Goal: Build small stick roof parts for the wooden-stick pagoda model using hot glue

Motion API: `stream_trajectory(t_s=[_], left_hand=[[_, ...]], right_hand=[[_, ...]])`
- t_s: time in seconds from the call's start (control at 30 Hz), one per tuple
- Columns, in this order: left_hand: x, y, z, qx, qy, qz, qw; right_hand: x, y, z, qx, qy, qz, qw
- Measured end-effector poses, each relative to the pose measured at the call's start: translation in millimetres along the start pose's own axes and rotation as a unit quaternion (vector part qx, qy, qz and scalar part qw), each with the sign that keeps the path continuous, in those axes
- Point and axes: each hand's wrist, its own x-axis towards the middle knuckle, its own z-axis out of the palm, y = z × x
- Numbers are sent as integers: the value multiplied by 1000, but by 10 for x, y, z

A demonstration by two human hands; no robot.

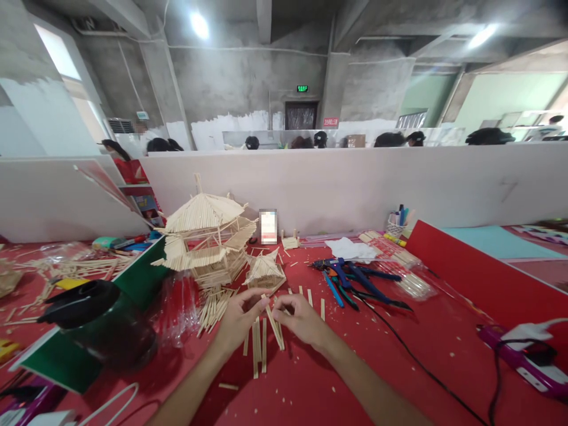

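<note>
Head view, sticks (276, 330): being held, lower centre
Left hand (239, 313): tops being pinched by fingers
Right hand (304, 319): fingers being curled; grip unclear
Handling: likely light, stiff, brittle; ends being favoured

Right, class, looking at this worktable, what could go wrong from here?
The small stick model sits just beyond the left hand and right hand, so a knuckle might knock it. The black cord runs past the right forearm and could snag. The loose sticks below the hands might scatter.
</note>
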Motion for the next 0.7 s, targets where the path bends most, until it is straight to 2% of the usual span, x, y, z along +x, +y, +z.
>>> stream_trajectory(t_s=[0.1,0.2,0.43,0.7], left_hand=[[10,-37,-2,4,0,0,1000],[18,-65,-7,10,18,-4,1000],[10,-39,-30,8,33,-12,999],[13,17,-38,-3,6,-5,1000]], right_hand=[[-6,8,-8,30,-9,42,999],[-12,2,-3,52,10,75,996],[-18,-3,-5,37,-4,68,997],[-39,-16,-12,81,-29,93,992]])
